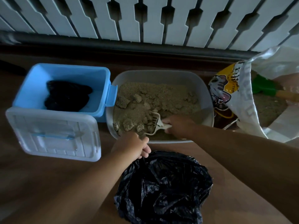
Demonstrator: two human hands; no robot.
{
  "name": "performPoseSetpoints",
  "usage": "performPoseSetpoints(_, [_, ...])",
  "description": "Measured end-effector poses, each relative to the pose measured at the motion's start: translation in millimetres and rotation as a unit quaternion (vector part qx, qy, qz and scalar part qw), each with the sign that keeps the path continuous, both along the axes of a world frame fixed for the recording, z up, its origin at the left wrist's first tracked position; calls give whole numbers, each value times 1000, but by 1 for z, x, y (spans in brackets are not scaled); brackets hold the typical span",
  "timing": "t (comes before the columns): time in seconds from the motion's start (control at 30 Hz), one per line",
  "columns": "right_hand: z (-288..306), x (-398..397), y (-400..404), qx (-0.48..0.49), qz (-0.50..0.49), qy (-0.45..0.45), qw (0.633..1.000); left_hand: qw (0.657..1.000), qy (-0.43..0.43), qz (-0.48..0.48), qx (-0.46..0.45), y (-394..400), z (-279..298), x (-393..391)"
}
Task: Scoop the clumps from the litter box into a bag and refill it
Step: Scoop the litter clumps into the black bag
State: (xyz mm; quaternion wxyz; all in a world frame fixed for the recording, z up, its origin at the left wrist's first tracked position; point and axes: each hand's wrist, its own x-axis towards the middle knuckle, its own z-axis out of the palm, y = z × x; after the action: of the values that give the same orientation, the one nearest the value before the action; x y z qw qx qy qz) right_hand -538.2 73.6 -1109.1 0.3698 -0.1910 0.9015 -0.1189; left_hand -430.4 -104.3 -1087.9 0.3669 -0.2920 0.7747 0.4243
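A grey litter box (202, 88) sits on the floor, holding sandy litter with several clumps (129, 125) at its near left. My right hand (178, 125) grips the handle of a white slotted scoop (156, 122), whose blade is pushed into the clumps. My left hand (137, 146) pinches the rim of a black plastic bag (163, 188) that stands open just in front of the box.
A blue bin (64, 73) with black bags inside stands left of the box, its white lid (53, 135) lying in front. A printed litter sack (239, 94) lies open at right with a green scoop (265, 88) in it. A white radiator (145, 18) lines the back.
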Motion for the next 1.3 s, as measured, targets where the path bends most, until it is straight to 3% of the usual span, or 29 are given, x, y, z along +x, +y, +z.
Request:
performPoseSetpoints(0.33, [1,-8,10,-45,-27,-56,997,994,56,93,13,4,25,19])
performPoseSetpoints(0.47, [-6,-1,14,-75,-42,-56,995,994,41,96,19,-3,30,25])
performPoseSetpoints(0.57, [0,5,30,-79,-55,-36,995,996,39,-35,-68,-8,22,25])
performPoseSetpoints(0.67, [25,6,53,-92,-87,-36,991,964,68,-175,-189,-4,15,33])
performPoseSetpoints(0.83, [54,21,90,-132,-173,-3,976,947,-20,-225,-229,6,1,58])
performPoseSetpoints(0.93, [61,40,102,-134,-201,8,970,938,-21,-248,-239,3,-8,69])
performPoseSetpoints(1.03, [72,62,104,-164,-201,-2,966,949,-30,-244,-195,-4,-2,77])
performPoseSetpoints(1.17, [82,92,97,-216,-214,-48,951,979,-65,-182,-70,-16,8,95])
performPoseSetpoints(1.3, [83,111,91,-226,-185,-55,955,982,-84,-165,-37,-25,1,119])
